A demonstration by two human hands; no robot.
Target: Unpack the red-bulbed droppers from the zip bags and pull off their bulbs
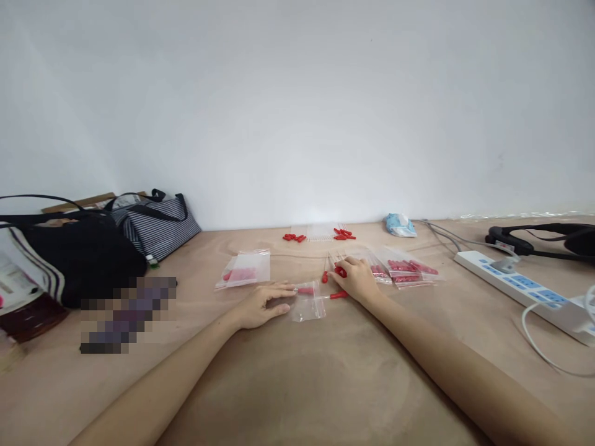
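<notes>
Right hand (357,279): fingers curled down over a cluster of red-handled tools (339,271); undersides of the fingers hidden, so cannot tell whether any tool is gripped. Thin shafts project beyond the fingers; tips too faint to make out. Left hand (263,305): spread flat, thumb apart from fingers, fingertips at the left edge of a small clear bag (308,310); contact uncertain. The bag lies on the counter between the hands, one red handle (305,290) at its upper part; a loose red tool (339,295) lies at its right. Count inside the filled bags (409,271), right of the right hand, obscured by overlapping plastic. An elongated object (130,314) at left is pixelated, unidentifiable. Black bag (83,254) cut off by left frame edge; black strapped device (534,241) cut off at right.

Counter (307,384): tan, faintly blotched, backed by a plain pale wall (297,111). Striped bag (158,223) stands rear left; white power strip (520,285), plugged in with grey cable, at right.
</notes>
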